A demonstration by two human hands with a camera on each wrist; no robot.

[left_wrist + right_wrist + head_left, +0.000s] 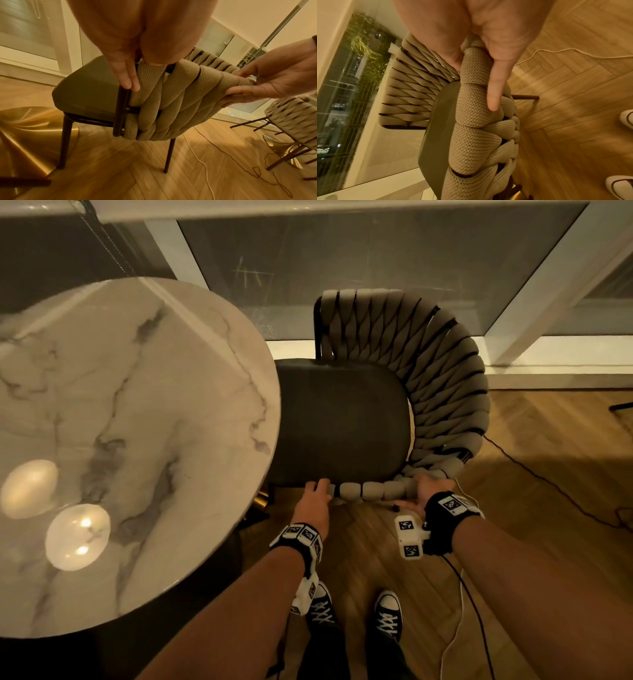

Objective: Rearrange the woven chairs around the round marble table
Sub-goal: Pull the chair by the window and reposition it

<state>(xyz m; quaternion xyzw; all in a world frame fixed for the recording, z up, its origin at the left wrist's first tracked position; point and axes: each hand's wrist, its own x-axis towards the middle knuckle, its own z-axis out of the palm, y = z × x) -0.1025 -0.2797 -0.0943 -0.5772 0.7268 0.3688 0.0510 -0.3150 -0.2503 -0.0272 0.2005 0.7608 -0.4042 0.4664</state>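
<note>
A woven chair (445, 378) with beige braided straps and a dark seat cushion (342, 419) stands at the right edge of the round marble table (137, 405), its seat front partly under the tabletop. My left hand (315, 496) grips the open end of the chair's near rim, by the dark frame post (120, 108). About a forearm's length to the right, my right hand (428, 491) grips the same rim, thumb above and fingers below (240, 93). In the right wrist view one finger (494, 86) lies along the braided rim (474, 135).
A glass wall with white frames (376, 268) runs close behind the chair. A second woven chair (295, 121) stands to the right. The table's gold base (25, 135) flares out over the herringbone floor. Thin cables (548, 484) trail across the floor at right. My shoes (387, 611) are below.
</note>
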